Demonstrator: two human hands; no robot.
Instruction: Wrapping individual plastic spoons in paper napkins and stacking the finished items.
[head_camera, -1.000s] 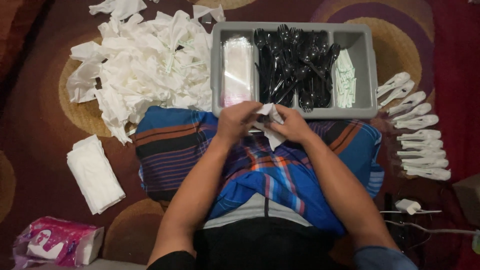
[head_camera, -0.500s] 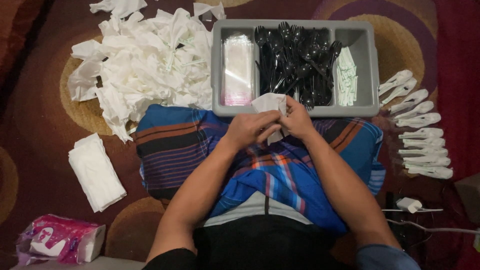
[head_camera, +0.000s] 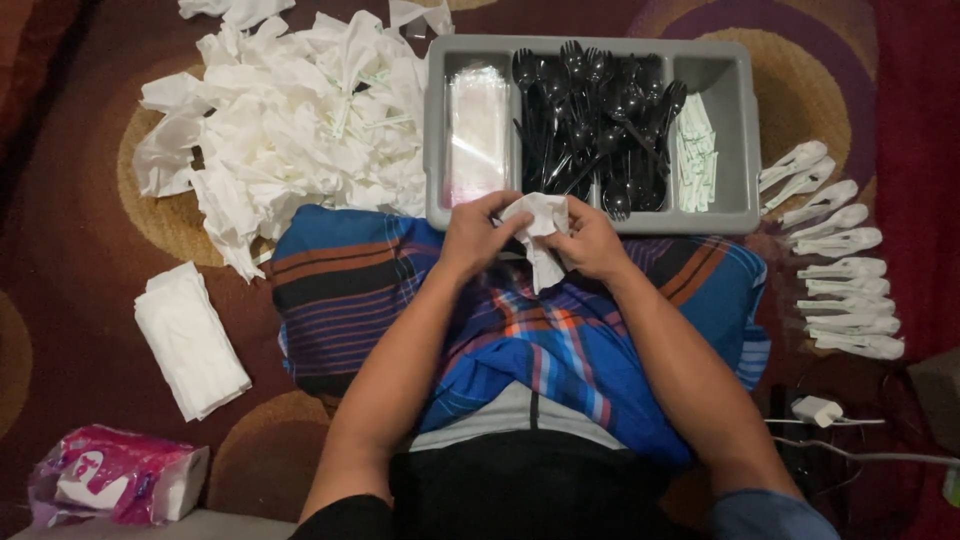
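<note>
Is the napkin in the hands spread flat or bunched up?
Bunched up: the napkin is crumpled and folded between left hand and right hand.

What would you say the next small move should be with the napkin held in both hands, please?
Probably finish the wrap: both the left hand and the right hand pinch the white napkin, loose and crumpled, unlike the neat wrapped bundles on the right.

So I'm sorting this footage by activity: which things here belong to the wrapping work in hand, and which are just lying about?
In use:
left hand and right hand, both gripping the white napkin
grey tray of black cutlery
stack of napkins
row of wrapped bundles
heap of wrapped bundles

Lying about:
white charger
pink tissue pack
</note>
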